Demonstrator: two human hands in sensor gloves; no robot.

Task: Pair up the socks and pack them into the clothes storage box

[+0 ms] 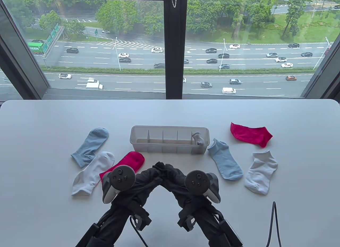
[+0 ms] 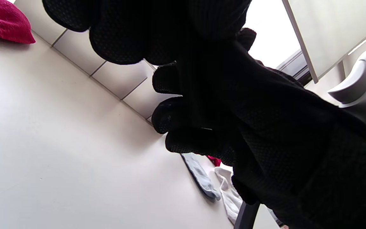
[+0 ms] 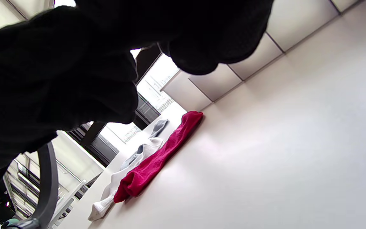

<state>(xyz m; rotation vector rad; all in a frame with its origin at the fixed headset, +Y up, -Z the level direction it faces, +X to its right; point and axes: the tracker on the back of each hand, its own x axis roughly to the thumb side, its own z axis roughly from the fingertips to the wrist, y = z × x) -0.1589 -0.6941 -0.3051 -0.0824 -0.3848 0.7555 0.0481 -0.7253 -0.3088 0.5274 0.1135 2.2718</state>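
While both hands met just in front of the storage box (image 1: 170, 139), the left hand (image 1: 144, 178) and right hand (image 1: 175, 179) gripped a bunched black sock (image 1: 161, 169) between them. The box's long axis ran left-right. Only the table view showed its dividers and a grey sock (image 1: 198, 138) in its rightmost compartment.

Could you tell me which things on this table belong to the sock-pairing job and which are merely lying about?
Job: blue socks; white socks; red socks; storage box with a grey pair.

Lying about: black cable.
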